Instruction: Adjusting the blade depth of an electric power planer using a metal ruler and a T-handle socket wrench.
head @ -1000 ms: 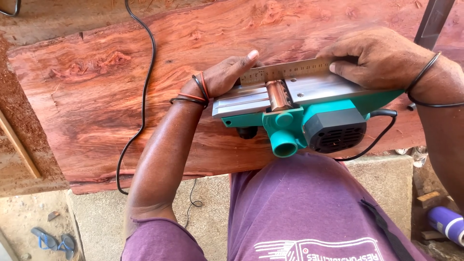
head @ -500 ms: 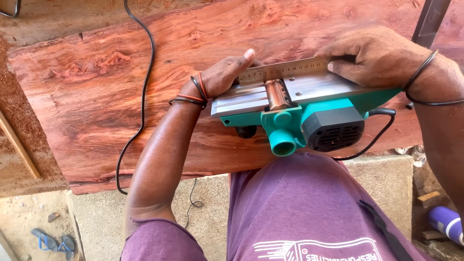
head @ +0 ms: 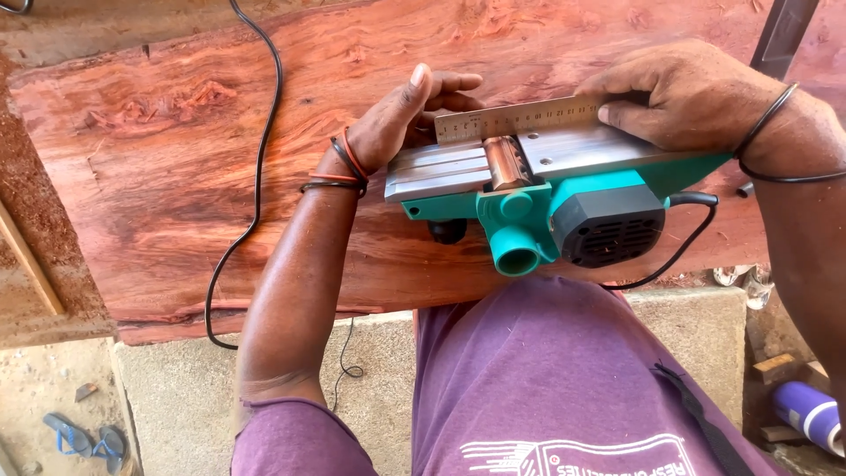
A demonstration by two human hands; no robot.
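Note:
A green electric planer (head: 564,207) lies upside down on a reddish wood slab (head: 176,167), its metal sole and cutter drum facing up. A steel ruler (head: 520,117) stands on edge along the sole's far side. My left hand (head: 405,110) grips the planer's front end and touches the ruler's left end. My right hand (head: 679,92) presses down on the ruler's right end and the rear of the sole. Both wrists carry thin bands.
A black power cord (head: 256,176) runs across the slab and hangs over its near edge. The slab rests on a concrete block (head: 176,388). Blue sandals (head: 88,436) lie on the ground at lower left. A purple-and-white cylinder (head: 806,414) sits at lower right.

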